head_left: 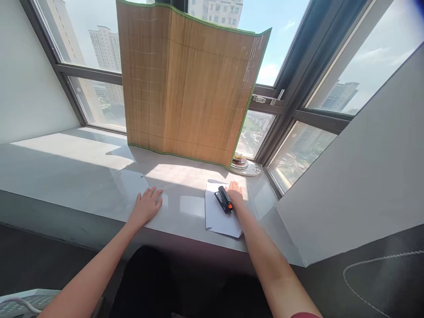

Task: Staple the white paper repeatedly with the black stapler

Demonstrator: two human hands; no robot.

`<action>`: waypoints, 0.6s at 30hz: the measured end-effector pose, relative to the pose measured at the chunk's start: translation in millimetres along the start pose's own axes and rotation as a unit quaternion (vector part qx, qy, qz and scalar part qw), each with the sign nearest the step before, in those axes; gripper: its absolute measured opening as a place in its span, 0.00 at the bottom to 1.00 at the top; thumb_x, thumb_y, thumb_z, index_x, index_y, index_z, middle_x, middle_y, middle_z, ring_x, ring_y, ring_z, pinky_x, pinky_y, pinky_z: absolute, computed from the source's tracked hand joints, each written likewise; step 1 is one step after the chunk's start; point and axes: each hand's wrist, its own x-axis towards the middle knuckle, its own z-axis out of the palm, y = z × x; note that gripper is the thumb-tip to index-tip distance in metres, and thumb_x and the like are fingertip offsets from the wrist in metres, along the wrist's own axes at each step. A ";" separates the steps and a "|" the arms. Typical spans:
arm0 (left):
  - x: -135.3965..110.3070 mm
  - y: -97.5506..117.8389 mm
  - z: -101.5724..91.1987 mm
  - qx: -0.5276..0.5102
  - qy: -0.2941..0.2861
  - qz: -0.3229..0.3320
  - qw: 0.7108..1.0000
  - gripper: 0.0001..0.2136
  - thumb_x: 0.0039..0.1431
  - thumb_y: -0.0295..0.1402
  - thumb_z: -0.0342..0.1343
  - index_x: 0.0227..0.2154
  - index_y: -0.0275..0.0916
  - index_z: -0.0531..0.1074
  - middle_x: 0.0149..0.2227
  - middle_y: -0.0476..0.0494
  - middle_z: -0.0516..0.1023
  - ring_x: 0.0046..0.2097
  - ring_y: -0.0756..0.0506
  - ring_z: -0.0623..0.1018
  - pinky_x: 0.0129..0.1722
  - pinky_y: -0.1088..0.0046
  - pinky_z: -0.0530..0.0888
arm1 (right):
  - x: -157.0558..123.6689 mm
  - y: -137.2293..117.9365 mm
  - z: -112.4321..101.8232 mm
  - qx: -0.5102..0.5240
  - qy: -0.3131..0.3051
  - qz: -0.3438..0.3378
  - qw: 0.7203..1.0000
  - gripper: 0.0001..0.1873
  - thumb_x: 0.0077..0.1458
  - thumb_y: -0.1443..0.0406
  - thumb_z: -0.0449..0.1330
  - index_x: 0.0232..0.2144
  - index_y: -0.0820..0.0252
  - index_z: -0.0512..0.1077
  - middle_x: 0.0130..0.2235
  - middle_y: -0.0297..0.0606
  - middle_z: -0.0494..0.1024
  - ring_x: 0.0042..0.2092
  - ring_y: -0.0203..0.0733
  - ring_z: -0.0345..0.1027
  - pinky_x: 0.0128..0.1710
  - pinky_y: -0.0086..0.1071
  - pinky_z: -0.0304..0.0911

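My left hand (148, 206) lies flat on the windowsill (180, 223), its fingers spread and nothing in it. On the right, my right hand (235, 194) rests with fingers stretched out over the far right part of some white paper (218, 223). A black stapler (224, 200) with an orange piece at one end lies on the paper, just left of my right hand. Whether the hand touches the stapler I cannot tell.
A bamboo mat (195, 92) with green edging stands against the window behind the sill. Stacked plates (240, 165) sit by its lower right corner. At lower left is a pale object (31, 298) with a cable. A white cord (353, 267) hangs at lower right.
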 end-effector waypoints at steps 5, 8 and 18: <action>3.0 -6.0 1.0 -0.001 0.020 0.002 1.000 0.26 0.73 0.41 0.38 0.68 0.44 0.66 0.73 0.36 0.60 0.73 0.32 0.60 0.70 0.42 0.56 | 1.4 -74.0 25.2 0.007 -0.022 -0.025 0.999 0.34 0.70 0.61 0.45 0.73 0.69 0.58 0.74 0.57 0.55 0.76 0.56 0.42 0.73 0.59 0.41; 7.2 -29.6 -4.4 0.018 0.021 -0.038 0.999 0.27 0.72 0.38 0.37 0.68 0.37 0.66 0.74 0.30 0.58 0.72 0.31 0.62 0.69 0.47 0.60 | -2.4 -140.0 44.8 0.036 -0.052 -0.065 0.996 0.33 0.71 0.61 0.42 0.74 0.68 0.55 0.73 0.56 0.56 0.77 0.54 0.37 0.73 0.60 0.35; 11.5 -75.3 -12.0 0.031 -0.013 -0.078 0.996 0.29 0.73 0.44 0.34 0.72 0.46 0.59 0.76 0.35 0.54 0.75 0.26 0.52 0.66 0.29 0.54 | -10.4 -269.2 71.3 0.109 -0.080 -0.142 0.981 0.34 0.73 0.61 0.41 0.75 0.68 0.48 0.75 0.54 0.50 0.78 0.51 0.35 0.74 0.59 0.30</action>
